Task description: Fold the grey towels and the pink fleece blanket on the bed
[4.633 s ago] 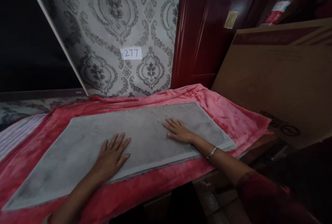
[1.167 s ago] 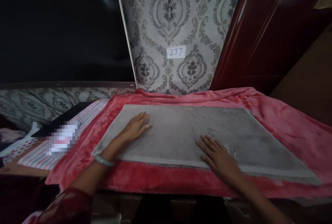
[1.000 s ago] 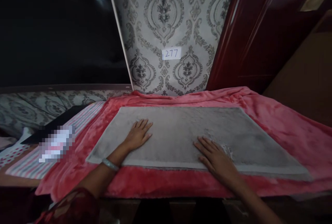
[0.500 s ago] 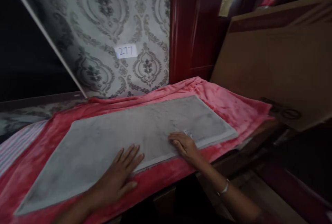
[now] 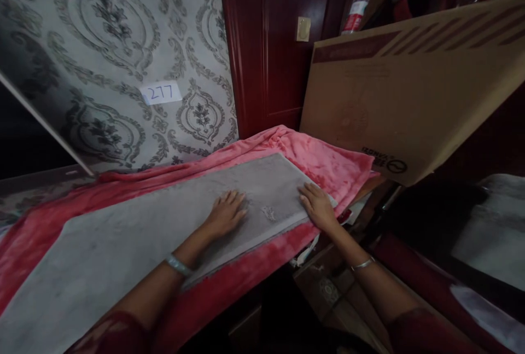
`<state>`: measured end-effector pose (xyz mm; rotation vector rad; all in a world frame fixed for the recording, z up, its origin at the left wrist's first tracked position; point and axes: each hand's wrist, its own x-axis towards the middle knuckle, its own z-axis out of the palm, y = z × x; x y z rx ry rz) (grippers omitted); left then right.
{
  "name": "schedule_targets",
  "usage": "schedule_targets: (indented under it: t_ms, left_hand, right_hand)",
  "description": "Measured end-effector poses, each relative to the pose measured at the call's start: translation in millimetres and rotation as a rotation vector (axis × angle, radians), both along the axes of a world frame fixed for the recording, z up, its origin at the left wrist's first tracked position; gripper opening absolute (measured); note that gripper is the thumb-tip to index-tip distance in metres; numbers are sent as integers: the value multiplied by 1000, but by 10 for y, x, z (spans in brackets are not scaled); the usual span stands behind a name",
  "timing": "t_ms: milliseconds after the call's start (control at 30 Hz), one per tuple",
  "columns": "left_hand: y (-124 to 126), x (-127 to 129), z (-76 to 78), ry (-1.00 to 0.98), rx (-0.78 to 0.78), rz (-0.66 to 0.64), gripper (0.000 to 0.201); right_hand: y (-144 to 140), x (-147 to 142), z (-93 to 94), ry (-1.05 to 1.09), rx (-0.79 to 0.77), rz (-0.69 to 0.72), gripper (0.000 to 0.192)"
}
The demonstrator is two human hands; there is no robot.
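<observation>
A long grey mat lies flat on a pink fleece blanket spread over a table. My left hand rests palm down on the mat near its right end, fingers apart. My right hand lies flat on the mat's near right corner, fingers spread and touching its edge. A small pale patch shows on the mat between the two hands. Neither hand holds anything.
A large cardboard box leans at the right, close to the blanket's end. Patterned wallpaper with a "277" label backs the table. A dark red door stands behind, and a plastic bottle sits above the box.
The view has swung right. Both hands slid rightward along the mat: the right hand now sits at its right corner, and the left hand moved up beside the pale patch.
</observation>
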<state>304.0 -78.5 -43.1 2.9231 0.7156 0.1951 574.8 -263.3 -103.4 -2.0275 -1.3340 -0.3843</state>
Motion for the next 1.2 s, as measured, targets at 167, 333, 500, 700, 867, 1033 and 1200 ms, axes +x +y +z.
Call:
schedule_targets:
  t_ms: [167, 333, 500, 700, 867, 1033, 1200]
  left_hand:
    - [-249, 139, -228, 51, 15, -122, 62]
    - [-521, 49, -151, 37, -27, -333, 62]
    - [-660, 286, -15, 70, -25, -619, 57]
    - [-379, 411, 51, 64, 18, -603, 61]
    - [115, 584, 101, 57, 66, -430, 54]
    - [436, 1223, 163, 126, 64, -5, 59]
    - [82, 1686, -25, 119, 60, -33, 67]
  right_hand:
    - [-101, -20, -152, -27, -51, -21, 47]
    - [-91, -50, -102, 23, -21, -21, 47]
    - [-97, -30, -95, 16, -19, -9, 46]
    - [-97, -58, -68, 23, -22, -18, 44]
    - [-82, -68, -51, 38, -26, -32, 43]
    - [-52, -63, -82, 43, 38, -204, 48]
    - [-22, -48, -193, 150, 214, -231, 52]
